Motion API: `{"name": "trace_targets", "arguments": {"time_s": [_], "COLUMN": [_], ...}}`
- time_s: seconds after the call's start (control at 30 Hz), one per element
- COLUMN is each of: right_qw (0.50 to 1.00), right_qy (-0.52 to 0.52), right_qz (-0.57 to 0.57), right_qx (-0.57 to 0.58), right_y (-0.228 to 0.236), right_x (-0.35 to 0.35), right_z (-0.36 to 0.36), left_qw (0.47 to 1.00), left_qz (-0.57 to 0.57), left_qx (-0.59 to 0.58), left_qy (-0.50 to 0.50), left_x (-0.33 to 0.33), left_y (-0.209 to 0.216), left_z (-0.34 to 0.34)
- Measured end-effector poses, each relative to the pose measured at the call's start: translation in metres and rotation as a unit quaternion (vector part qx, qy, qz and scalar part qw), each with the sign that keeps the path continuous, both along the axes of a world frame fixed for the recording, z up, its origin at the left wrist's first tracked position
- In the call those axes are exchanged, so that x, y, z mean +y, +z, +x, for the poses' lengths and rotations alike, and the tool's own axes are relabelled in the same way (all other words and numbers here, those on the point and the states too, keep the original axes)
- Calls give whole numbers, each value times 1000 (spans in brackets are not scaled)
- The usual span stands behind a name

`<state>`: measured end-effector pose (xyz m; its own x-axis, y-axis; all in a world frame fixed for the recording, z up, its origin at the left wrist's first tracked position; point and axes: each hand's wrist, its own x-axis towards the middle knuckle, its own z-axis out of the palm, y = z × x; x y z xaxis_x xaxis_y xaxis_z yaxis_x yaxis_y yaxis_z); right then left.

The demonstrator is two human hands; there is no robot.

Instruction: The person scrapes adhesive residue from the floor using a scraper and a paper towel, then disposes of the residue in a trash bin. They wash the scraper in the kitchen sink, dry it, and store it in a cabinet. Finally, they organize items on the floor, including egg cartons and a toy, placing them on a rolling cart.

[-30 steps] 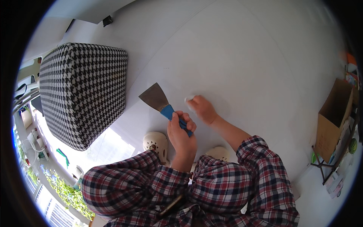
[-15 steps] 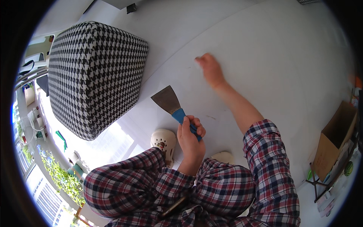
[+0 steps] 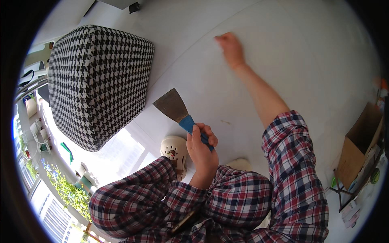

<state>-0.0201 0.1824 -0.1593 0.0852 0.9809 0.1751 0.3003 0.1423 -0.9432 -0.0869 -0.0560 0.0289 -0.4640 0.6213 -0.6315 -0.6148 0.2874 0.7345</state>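
While the scraper (image 3: 175, 108) was kept clamped by its blue handle in the left hand (image 3: 201, 148), its blade raised off the white surface (image 3: 308, 60) and pointing away from the body, the right hand (image 3: 230, 47) was stretched much farther out than a second before; earlier it was close beside the blade; now it was pressed on the surface well apart from the tool, fingers curled together, nothing seen in them; it was judged that the surface was being felt, not scraped; a checked cushion (image 3: 97, 81) lay to the left; a cardboard box (image 3: 360, 146) stood at the right.
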Motion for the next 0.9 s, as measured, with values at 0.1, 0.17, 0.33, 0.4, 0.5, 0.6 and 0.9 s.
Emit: {"name": "trace_targets", "arguments": {"time_s": [0.1,0.17,0.33,0.4,0.5,0.6,0.9], "right_qw": [961,927,995,996,995,984,979], "right_qy": [262,313,39,-42,15,170,201], "right_qz": [78,198,-96,-36,-37,10,-42], "right_qx": [-46,-63,-2,-74,-92,-55,-15], "right_y": [-6,-4,-6,-6,-18,-9,1], "right_x": [-74,-105,-39,-41,-84,-164,-259], "right_z": [-26,-15,106,125,82,34,63], "left_qw": [999,999,999,999,998,997,995], "left_qz": [-6,6,22,26,38,33,23], "left_qx": [-22,-21,-1,-5,-12,-24,-25], "left_qy": [-41,-45,-33,-33,-52,-62,-92], "left_x": [12,13,6,7,12,11,11], "left_y": [-7,-8,-17,-21,-24,-22,-28], "left_z": [18,20,14,18,28,35,62]}}
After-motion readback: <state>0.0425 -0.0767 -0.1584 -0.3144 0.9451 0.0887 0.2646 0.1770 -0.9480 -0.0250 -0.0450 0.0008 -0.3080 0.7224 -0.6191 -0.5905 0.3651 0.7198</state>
